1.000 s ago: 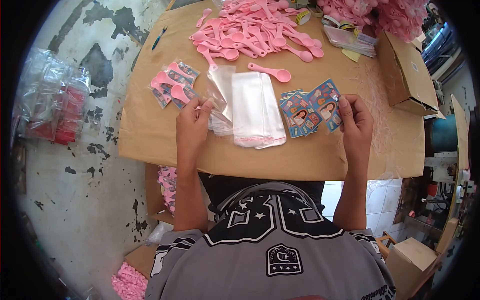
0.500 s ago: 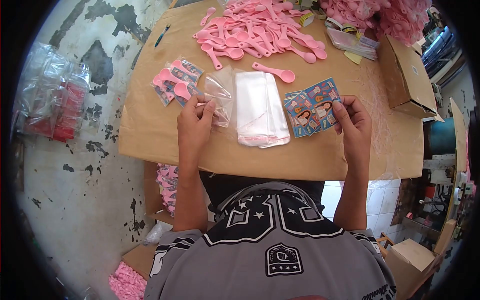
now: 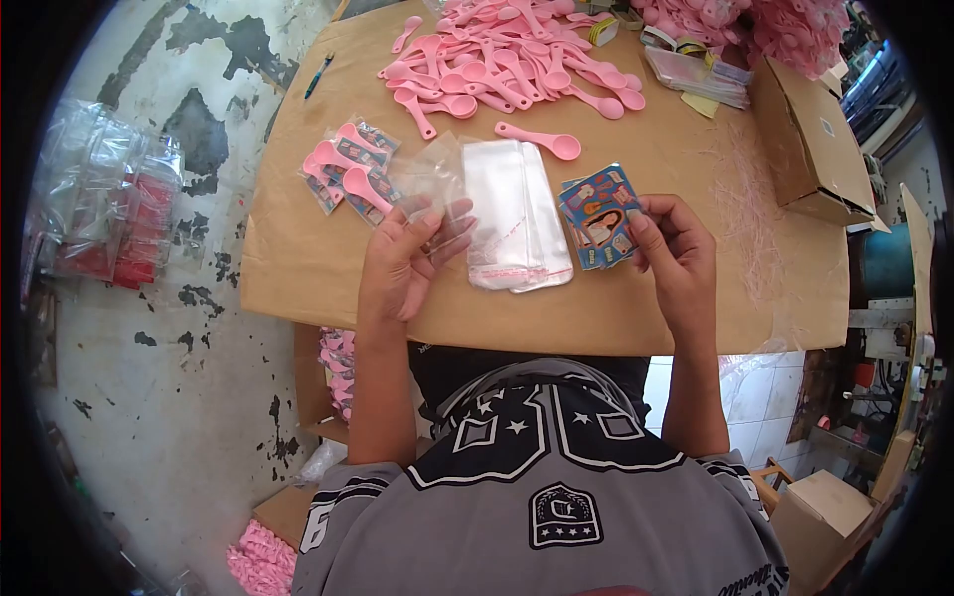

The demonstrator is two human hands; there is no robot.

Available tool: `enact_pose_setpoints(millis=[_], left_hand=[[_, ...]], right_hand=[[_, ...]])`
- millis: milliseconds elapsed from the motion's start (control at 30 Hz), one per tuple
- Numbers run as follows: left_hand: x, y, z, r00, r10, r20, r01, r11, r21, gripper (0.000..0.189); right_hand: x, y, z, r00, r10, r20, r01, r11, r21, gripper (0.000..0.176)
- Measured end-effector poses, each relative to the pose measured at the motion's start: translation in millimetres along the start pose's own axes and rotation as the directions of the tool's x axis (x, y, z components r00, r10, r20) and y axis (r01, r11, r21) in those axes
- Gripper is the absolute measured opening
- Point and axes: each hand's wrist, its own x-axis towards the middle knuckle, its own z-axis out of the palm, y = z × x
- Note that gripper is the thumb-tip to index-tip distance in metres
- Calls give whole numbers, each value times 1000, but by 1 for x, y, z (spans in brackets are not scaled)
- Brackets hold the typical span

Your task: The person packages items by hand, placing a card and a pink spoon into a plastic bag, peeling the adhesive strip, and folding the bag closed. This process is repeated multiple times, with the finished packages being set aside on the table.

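My left hand (image 3: 405, 256) is closed on a clear plastic bag (image 3: 437, 171), thumb on top, with its fingers showing through the film. In my right hand (image 3: 676, 248) a blue printed card (image 3: 602, 211) is pinched between thumb and fingers. That card is tilted above a small pile of similar cards (image 3: 574, 238). Between my hands lies a stack of clear bags (image 3: 507, 214). Just left of my left hand are packed pink spoons with cards (image 3: 348, 164). A single pink measuring spoon (image 3: 542, 139) rests beyond the bag stack.
A large heap of pink spoons (image 3: 497, 65) covers the table's far side. A cardboard box (image 3: 810, 144) stands at the right edge, near tape rolls (image 3: 660, 40) and packs of plastic sleeves (image 3: 701, 77). A pen (image 3: 319, 76) lies far left. Plastic packs (image 3: 109, 199) hang at left.
My right hand has moved left and lifted a card, turning it off the pile. My left hand has rolled palm-up and shifted right with the clear bag.
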Motion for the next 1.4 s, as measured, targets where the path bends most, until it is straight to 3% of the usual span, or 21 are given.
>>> enact_pose_setpoints(millis=[167,300,467,700,867,1000,1100,1200,1300,1400], left_hand=[[5,-27,36,993,78,-85,-91,984,-150,42],[1,-35,64,990,141,-17,-142,977,-156,42],[-4,-45,79,991,114,77,-102,984,-147,43],[-5,-53,84,983,161,82,-150,980,-130,42],[-10,-53,91,970,235,55,-230,969,-85,43],[-15,-57,96,971,239,28,-238,971,-9,44],[-18,-62,101,969,237,63,-234,971,-58,44],[-19,-67,101,971,224,88,-219,973,-67,43],[-22,-71,100,974,195,112,-188,979,-74,40],[-21,-75,99,976,181,118,-171,981,-90,34]], right_hand=[[-11,7,14,998,28,52,-28,1000,-6,21],[-16,6,19,992,97,80,-100,994,39,21],[-17,9,30,999,51,13,-52,994,92,21],[-22,11,26,995,80,56,-82,996,19,22],[-27,8,17,997,69,31,-72,994,81,22],[-30,15,18,999,48,0,-47,980,193,22],[-33,14,22,998,63,5,-63,981,186,22],[-35,14,16,995,82,55,-83,996,28,21],[-33,10,11,981,127,148,-133,990,35,21],[-31,9,15,991,70,111,-81,992,97,22]])
